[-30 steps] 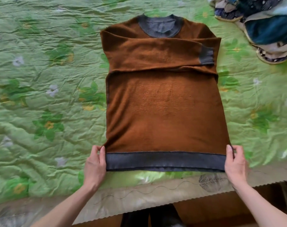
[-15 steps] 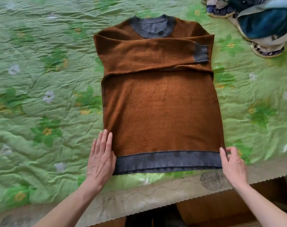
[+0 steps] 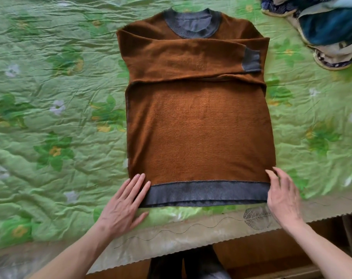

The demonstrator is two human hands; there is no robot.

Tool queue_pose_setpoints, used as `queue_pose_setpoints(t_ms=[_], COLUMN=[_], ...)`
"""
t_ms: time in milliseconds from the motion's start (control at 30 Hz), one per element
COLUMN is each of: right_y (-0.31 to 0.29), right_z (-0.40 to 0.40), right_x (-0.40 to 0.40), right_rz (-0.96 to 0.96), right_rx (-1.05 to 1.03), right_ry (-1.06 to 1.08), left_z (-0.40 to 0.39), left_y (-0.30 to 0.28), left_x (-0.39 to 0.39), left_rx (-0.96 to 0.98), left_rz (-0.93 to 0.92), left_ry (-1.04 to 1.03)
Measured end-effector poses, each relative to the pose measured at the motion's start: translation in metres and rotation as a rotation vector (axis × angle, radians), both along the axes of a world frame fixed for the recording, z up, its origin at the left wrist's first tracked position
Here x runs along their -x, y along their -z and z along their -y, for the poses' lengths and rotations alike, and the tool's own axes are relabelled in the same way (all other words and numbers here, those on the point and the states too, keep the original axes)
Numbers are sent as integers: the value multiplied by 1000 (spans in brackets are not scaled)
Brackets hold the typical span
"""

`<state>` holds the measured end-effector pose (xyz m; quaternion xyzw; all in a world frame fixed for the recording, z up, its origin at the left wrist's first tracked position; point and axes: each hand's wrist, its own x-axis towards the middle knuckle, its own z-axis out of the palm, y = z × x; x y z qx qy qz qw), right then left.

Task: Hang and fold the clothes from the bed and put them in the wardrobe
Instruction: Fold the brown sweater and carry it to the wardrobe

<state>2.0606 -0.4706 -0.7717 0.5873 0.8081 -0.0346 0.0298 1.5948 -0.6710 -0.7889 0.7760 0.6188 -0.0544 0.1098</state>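
Nearest the camera, two bare forearms reach in from the bottom corners over the beige, leaf-printed edge strip of the bed (image 3: 191, 228), with dark brown wood below it. The left hand (image 3: 124, 206) lies flat, palm down, fingers straight and close together; its fingertips rest on the lower left corner of the rust-brown fleece sweater (image 3: 199, 133), partly covering the end of the grey ribbed hem band (image 3: 207, 193), while the thumb points right along the bedding below the hem. Its grip is spread flat, pinching nothing. The right hand (image 3: 282, 198) is at the lower right corner of the same sweater, fingers loosely extended and slightly blurred, the fingertips touching the brown edge just above the hem band; it holds nothing that can be seen.

The sweater lies flat on the crumpled green floral quilt (image 3: 50, 117), hem toward the person, neck away. Farther up, both sleeves are folded across the chest, the upper one ending in a grey ribbed cuff (image 3: 251, 62) near the garment's right edge. Beyond that is the grey ribbed round collar (image 3: 193, 27), with a lighter grey lining inside.

At the far right corner, well apart from the sweater, a heap of mixed blue, white and patterned clothes (image 3: 327, 29) rests on the quilt.
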Motion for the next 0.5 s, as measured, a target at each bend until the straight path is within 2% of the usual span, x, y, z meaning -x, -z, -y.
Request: queue_pose_setpoints(t_ms=[67,233,400,500], right_y=[0,-9,-22,-34], right_z=[1,-7,-20,-39], right_x=[-13,-28,-18,-7], right_rz=[55,203,-5,-213], right_rx=[88,276,159,199], right_ry=[-207,-333,-207,11], left_z=[8,-4,-20,-28], left_y=[0,3,-6,-26], left_x=[4,7,21,37], left_rx=[9,-43,-64,-26], left_rz=[-11,36,222,413], left_ry=[11,20,-30,-180])
